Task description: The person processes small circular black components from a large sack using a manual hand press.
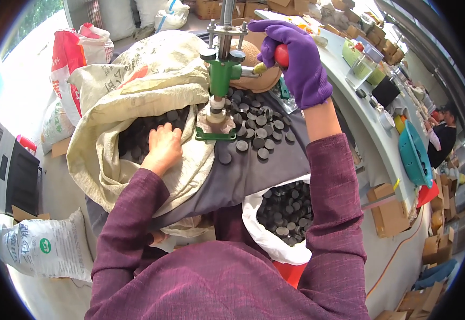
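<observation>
Maroon shirt (211,282) nearest; right hand (302,58) grasps red knob (282,55), likely for leverage; left hand (164,146) over discs (135,136), its grip hidden.

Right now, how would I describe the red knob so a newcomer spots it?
Find the green press beside the loose black discs. Just right of its upper part, the purple-gloved right hand grips the red knob. It is round and bright red, unlike the yellowish handle tip beside it.
</observation>
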Motion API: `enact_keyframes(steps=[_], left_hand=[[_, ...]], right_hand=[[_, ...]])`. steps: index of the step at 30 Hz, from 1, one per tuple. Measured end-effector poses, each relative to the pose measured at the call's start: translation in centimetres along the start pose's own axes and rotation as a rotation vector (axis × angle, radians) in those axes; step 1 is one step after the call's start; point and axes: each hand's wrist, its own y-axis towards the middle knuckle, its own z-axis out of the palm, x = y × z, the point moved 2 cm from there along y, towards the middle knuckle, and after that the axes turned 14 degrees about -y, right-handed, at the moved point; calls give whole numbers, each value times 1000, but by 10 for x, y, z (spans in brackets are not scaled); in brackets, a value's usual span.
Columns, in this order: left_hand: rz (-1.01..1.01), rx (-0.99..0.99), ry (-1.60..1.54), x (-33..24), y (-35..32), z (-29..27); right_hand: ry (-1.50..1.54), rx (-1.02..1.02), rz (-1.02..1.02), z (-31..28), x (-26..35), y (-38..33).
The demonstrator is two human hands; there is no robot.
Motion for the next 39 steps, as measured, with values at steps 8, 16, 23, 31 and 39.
enact_keyframes(steps=[8,16,23,31,39], left_hand=[[-11,112,17,20,-2,-5],[90,0,-176,16,2,-13],[-93,-244,-736,-15,41,-6],[-221,-225,-870,-30,79,35],[-252,-305,-870,-49,94,44]], right_hand=[[57,8,-64,-1,-2,9],[82,-10,-1,-8,-4,13],[62,-35,26,-4,7,5],[68,-24,52,3,7,6],[5,-76,7,0,5,-4]])
